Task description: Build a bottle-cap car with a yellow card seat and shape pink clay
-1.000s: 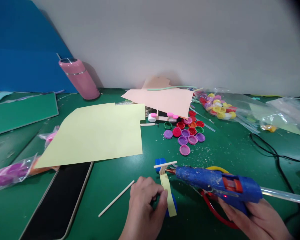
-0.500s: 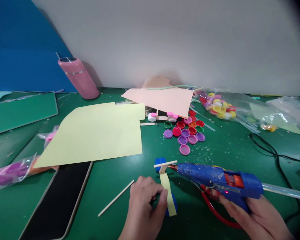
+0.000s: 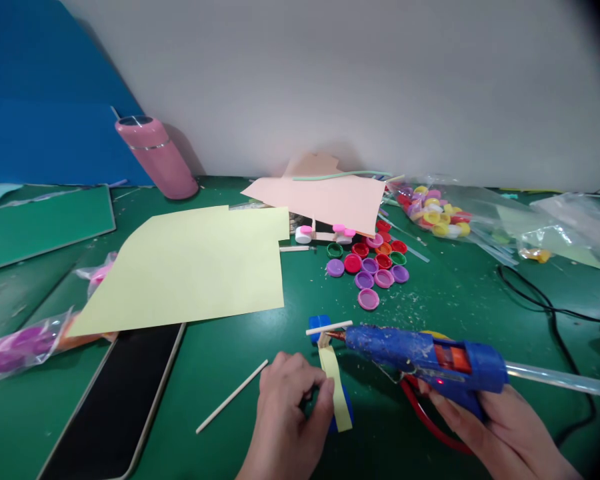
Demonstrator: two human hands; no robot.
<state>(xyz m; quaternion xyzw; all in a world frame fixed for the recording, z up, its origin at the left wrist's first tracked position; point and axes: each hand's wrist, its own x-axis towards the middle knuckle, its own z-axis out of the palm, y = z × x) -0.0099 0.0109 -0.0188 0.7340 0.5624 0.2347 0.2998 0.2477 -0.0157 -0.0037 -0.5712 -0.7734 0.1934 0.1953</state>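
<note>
My right hand [image 3: 500, 427] is wrapped round the grip of a blue glue gun [image 3: 405, 350], with a clear glue stick [image 3: 560, 378] sticking out of its back end. Its copper nozzle points left and meets a short white stick [image 3: 325, 328] that lies crosswise over a small wooden piece [image 3: 324, 341]. Below that piece runs a yellow paper strip [image 3: 336, 390], with blue caps [image 3: 319, 323] at its far and near ends. My left hand [image 3: 293, 407] is curled, thumb and index finger pinching the strip's left edge; the exact fingertip contact is partly hidden.
Another white stick [image 3: 233, 396] and a phone [image 3: 115, 407] lie left of my hands, the phone partly under yellow paper [image 3: 195, 273]. Colourful bottle caps [image 3: 368, 299] are scattered beyond the gun. A pink tumbler [image 3: 160, 160] stands at the back; a black cable [image 3: 550, 307] runs on the right.
The glue gun has shifted slightly left, so its nozzle now reaches in under the crosswise stick at the wooden piece. My left hand has stayed in place.
</note>
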